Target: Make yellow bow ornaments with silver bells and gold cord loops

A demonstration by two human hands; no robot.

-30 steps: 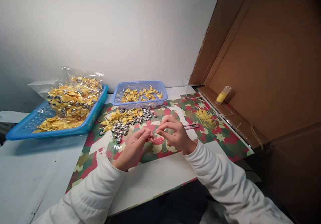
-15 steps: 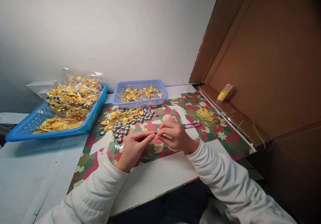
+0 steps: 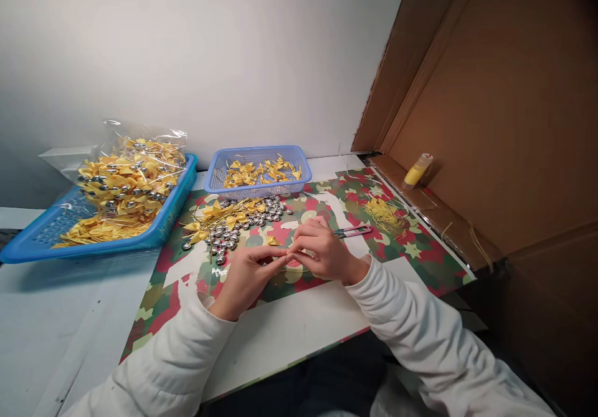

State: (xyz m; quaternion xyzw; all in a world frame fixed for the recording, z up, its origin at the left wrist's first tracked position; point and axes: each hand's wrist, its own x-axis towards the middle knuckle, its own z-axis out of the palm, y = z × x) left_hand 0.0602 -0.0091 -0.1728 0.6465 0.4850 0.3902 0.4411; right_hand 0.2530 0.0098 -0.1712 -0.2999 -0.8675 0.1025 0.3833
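Observation:
My left hand and my right hand meet over the front of the patterned sheet, fingertips pinched together. What they pinch is too small and too hidden to make out. Just beyond the fingertips shows a yellow ribbon bow; whether it hangs from my fingers or lies on the sheet, I cannot tell. Behind my left hand lie loose silver beads and a heap of yellow bows with gold stems. A cutter-like tool with a pink edge pokes out behind my right hand.
A blue basket at left carries bows and a clear bag of beaded bows. The smaller blue basket by the wall contains more bows. Yellow thread scraps lie at right, near a yellow-filled bottle on a cardboard ledge.
More of the yellow bow shows beyond my fingertips than before. Both hands stay pinched together, with my left hand shifted very slightly. The whole view has moved a little.

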